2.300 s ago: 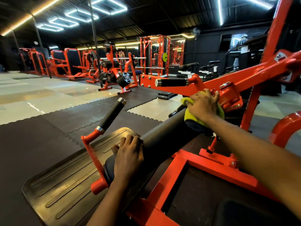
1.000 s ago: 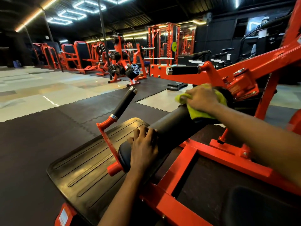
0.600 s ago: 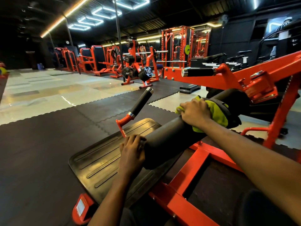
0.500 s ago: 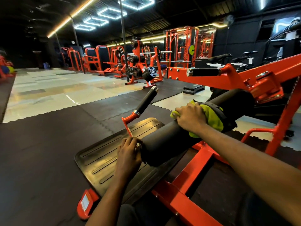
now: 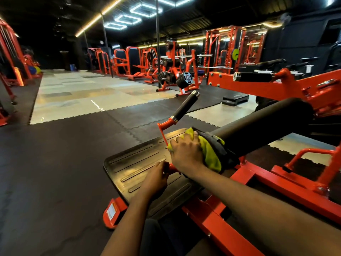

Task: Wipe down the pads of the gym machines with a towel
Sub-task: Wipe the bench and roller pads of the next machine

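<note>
The right hand (image 5: 186, 154) sits just right of the frame's centre. Its grip is curled over a yellow-green towel (image 5: 211, 156) and holds it against the near end of the long black roller pad (image 5: 262, 124). The towel wraps round that end, with a darker fold showing along its upper edge. The pad runs up and to the right toward the orange machine frame (image 5: 287, 183) at the right of the frame.

The left hand (image 5: 156, 179) is below and left of the right hand. Its fingertips (image 5: 164, 166) are bent against a small orange bracket (image 5: 173, 169) at the pad's end, but whether that grip closes on the bracket cannot be told. Under both hands lies a ribbed black footplate (image 5: 134, 169).

A black-sleeved handle (image 5: 185, 106) slants up from an orange post above the towel. A second handle (image 5: 253, 77) lies level at upper right. Weight plates (image 5: 183, 80) hang on a rack in the middle distance.
</note>
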